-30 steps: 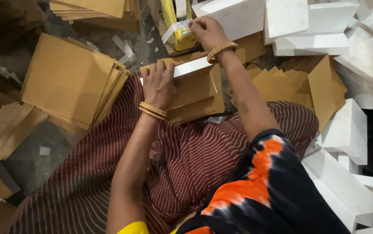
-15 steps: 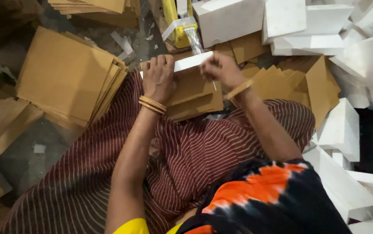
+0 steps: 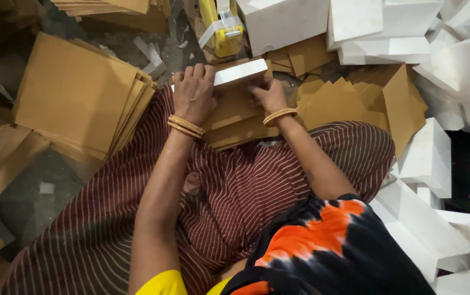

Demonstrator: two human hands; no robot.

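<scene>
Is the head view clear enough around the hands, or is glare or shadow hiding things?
Head view: both hands and the white strip are sharp; white boxes upper right are nearly blown out; far left corner is in deep shadow.

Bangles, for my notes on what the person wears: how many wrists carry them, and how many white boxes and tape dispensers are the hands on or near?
Wrists with bangles: 2, left hand, right hand
White box held: 1
Yellow tape dispenser: 1
Total: 4

board stack (image 3: 76, 95) left of lap | boxes (image 3: 426, 158) right | tape dispenser (image 3: 221, 27) ahead
</scene>
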